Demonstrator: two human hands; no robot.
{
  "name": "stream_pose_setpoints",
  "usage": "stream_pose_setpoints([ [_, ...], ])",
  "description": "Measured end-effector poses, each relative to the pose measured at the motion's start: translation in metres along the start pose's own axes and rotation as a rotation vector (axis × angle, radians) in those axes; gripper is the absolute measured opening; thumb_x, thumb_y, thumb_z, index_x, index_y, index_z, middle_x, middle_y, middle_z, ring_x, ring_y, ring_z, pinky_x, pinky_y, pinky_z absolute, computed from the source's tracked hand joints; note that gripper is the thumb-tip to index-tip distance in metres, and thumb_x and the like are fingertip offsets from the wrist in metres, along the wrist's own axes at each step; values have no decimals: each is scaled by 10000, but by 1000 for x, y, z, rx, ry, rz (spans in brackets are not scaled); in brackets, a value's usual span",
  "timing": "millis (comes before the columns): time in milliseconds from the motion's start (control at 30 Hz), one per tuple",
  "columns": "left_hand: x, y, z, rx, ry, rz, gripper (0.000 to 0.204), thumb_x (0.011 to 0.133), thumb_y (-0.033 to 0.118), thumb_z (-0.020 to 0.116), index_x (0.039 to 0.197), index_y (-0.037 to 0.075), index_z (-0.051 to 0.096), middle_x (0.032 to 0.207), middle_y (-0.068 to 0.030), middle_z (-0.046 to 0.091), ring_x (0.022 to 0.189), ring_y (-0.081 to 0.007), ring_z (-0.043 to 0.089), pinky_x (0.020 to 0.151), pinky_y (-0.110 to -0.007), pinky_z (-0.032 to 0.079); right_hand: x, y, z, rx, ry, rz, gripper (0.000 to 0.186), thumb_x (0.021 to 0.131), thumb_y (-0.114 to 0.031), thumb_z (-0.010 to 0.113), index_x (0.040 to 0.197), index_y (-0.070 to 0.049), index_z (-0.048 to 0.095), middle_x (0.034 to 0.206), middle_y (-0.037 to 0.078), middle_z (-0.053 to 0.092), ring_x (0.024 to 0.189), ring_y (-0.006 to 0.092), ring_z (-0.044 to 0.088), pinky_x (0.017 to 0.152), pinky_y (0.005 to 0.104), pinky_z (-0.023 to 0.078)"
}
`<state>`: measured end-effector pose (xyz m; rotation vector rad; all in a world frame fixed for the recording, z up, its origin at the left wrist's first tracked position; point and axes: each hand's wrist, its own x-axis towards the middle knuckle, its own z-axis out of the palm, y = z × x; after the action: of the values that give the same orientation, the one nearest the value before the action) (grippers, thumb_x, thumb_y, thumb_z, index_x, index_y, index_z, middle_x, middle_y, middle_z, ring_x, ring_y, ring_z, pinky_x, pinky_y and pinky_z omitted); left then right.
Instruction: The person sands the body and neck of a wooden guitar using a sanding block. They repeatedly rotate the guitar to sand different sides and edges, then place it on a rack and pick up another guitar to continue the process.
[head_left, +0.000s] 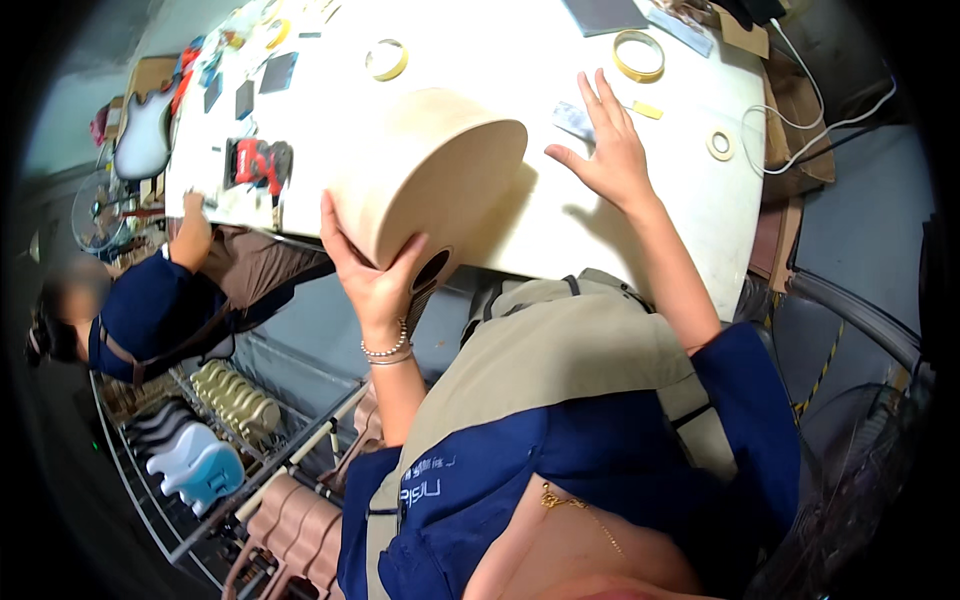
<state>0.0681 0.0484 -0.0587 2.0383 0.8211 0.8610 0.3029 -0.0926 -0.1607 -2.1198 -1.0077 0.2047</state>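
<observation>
A pale, unfinished wooden guitar body stands tilted on its edge at the table's near side. Its dark round sound hole faces down toward my apron. My left hand is closed around the near end of the body, thumb on one face and fingers on the curved side. My right hand is raised over the table with fingers spread, apart from the guitar and holding nothing. Close to its fingers lie a light bluish strip and a small yellow piece.
Tape rolls and dark sanding blocks lie on the white table. A red power sander sits left of the guitar. A co-worker stands at the left. Behind, a rack holds guitar bodies. White cables hang at right.
</observation>
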Motion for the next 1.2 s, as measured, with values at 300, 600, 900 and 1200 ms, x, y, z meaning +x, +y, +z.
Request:
stream_pose_setpoints([
  [300, -100, -97, -112, -562, 253, -110, 1141, 573, 403, 774, 1424, 75, 88, 1406, -104, 285, 1255, -257, 338, 1048, -413, 285, 1, -131, 12, 1090, -455, -403, 1224, 459, -373, 837, 1438, -126, 144, 1253, 141, 467, 1198, 262, 418, 1039, 361, 271],
  [600, -162, -115, -97, -574, 781, -634, 688, 849, 559, 428, 1335, 83, 322, 1329, -98, 379, 1213, -250, 366, 1041, -423, 253, -36, -165, 37, 1118, -451, -390, 1174, 460, -293, 799, 1433, -106, 168, 1162, 141, 512, 1112, 252, 492, 992, 357, 348],
  [900, -229, -192, -17, -1029, 410, -1067, 423, 785, 272, 596, 1116, 25, 506, 1074, -103, 582, 1009, -256, 540, 895, -398, 441, -45, -168, 34, 1122, -501, -431, 1100, 494, -220, 786, 1421, -83, 210, 1196, 142, 499, 1124, 244, 478, 994, 351, 330],
  [1200, -185, -206, -73, -1618, 595, -766, 401, 886, 301, 476, 1194, 43, 484, 1188, -119, 542, 1064, -261, 525, 892, -409, 452, 1, -137, 2, 484, -267, -542, 769, 809, -731, 187, 1179, -195, 597, 1428, 154, 276, 1325, 371, 182, 1079, 495, 38],
])
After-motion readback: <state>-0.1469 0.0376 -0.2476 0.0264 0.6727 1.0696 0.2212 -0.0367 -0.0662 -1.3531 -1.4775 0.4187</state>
